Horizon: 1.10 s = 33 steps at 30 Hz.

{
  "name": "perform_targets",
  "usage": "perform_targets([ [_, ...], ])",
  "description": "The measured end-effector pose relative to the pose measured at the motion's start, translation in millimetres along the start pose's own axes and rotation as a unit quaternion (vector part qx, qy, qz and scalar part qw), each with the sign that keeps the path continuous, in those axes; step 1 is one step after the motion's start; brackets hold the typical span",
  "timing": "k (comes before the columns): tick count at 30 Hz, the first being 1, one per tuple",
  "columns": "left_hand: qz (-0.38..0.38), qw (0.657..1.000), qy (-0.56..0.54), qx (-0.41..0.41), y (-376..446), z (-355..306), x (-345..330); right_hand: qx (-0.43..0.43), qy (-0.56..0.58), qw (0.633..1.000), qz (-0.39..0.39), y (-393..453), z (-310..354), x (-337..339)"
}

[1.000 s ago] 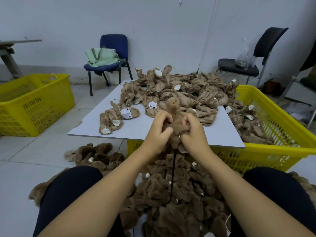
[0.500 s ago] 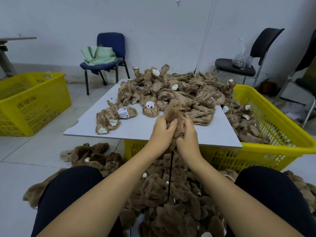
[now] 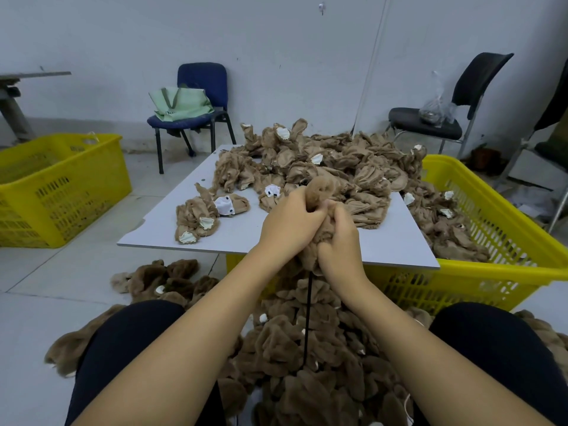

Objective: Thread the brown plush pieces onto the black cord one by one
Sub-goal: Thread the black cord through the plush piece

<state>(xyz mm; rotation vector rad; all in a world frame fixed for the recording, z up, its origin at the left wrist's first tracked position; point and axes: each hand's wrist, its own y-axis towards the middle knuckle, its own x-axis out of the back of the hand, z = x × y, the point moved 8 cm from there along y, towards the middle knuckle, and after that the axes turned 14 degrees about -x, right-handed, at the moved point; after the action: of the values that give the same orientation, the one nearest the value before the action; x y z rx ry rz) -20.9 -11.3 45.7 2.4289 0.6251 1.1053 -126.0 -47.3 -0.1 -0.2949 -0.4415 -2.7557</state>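
Observation:
Both hands hold one brown plush piece (image 3: 319,192) above the near edge of the white board (image 3: 246,238). My left hand (image 3: 292,222) grips its upper part, fingers curled round it. My right hand (image 3: 339,241) grips its lower part just beside the left. A black cord (image 3: 308,312) hangs straight down from under the hands into a heap of threaded brown plush pieces (image 3: 307,358) between my knees. A big pile of loose plush pieces (image 3: 325,161) covers the far half of the board.
A small group of plush pieces (image 3: 199,218) lies at the board's left. A yellow basket (image 3: 504,272) with more pieces stands under and right of the board. Another yellow basket (image 3: 61,186) sits at left. A blue chair (image 3: 196,96) and a black chair (image 3: 445,118) stand by the wall.
The hands have closed in together on the plush piece and worked it along the cord; the right hand has slid slightly lower. The view has shifted a little.

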Motion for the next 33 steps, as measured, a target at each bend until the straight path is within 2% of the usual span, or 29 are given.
perform_targets([
  [4,0.077,0.994,-0.041,0.071,-1,19,-15,-0.047,-0.040,0.997,0.044,2,-17,-15],
  [7,0.070,0.983,-0.119,0.117,-4,30,-19,-0.080,-0.045,0.994,0.053,6,-23,-18],
  [10,0.024,0.967,-0.192,0.163,-11,38,-20,-0.087,-0.026,0.993,0.070,3,-21,-17],
  [14,-0.020,0.972,-0.174,0.154,-8,25,-12,-0.052,0.024,0.997,0.053,-5,-9,-11],
  [16,-0.032,0.973,-0.165,0.155,-1,16,-4,-0.017,-0.007,1.000,0.019,-8,4,-7],
  [18,-0.005,0.982,-0.121,0.143,4,6,0,0.026,-0.083,0.996,-0.024,-9,20,-3],
  [19,0.020,0.986,-0.089,0.138,5,4,-1,0.014,-0.080,0.996,-0.025,-7,19,-6],
  [22,0.089,0.985,0.009,0.145,1,10,-11,-0.034,-0.049,0.998,0.029,-8,2,-16],
  [24,0.105,0.982,0.042,0.153,-5,23,-21,-0.035,-0.094,0.995,0.027,-11,-9,-21],
  [25,0.106,0.980,0.043,0.164,-12,32,-27,-0.030,-0.097,0.993,0.053,-15,-16,-26],
  [26,0.101,0.978,0.039,0.178,-20,40,-32,-0.099,-0.051,0.991,0.072,-18,-24,-30],
  [28,0.076,0.972,0.016,0.220,-40,58,-41,-0.185,-0.051,0.976,0.099,-26,-48,-38],
  [30,0.045,0.973,0.006,0.228,-52,70,-47,-0.234,-0.034,0.963,0.127,-33,-58,-47],
  [33,0.023,0.975,-0.010,0.219,-50,70,-44,-0.269,-0.006,0.957,0.106,-25,-60,-39],
])
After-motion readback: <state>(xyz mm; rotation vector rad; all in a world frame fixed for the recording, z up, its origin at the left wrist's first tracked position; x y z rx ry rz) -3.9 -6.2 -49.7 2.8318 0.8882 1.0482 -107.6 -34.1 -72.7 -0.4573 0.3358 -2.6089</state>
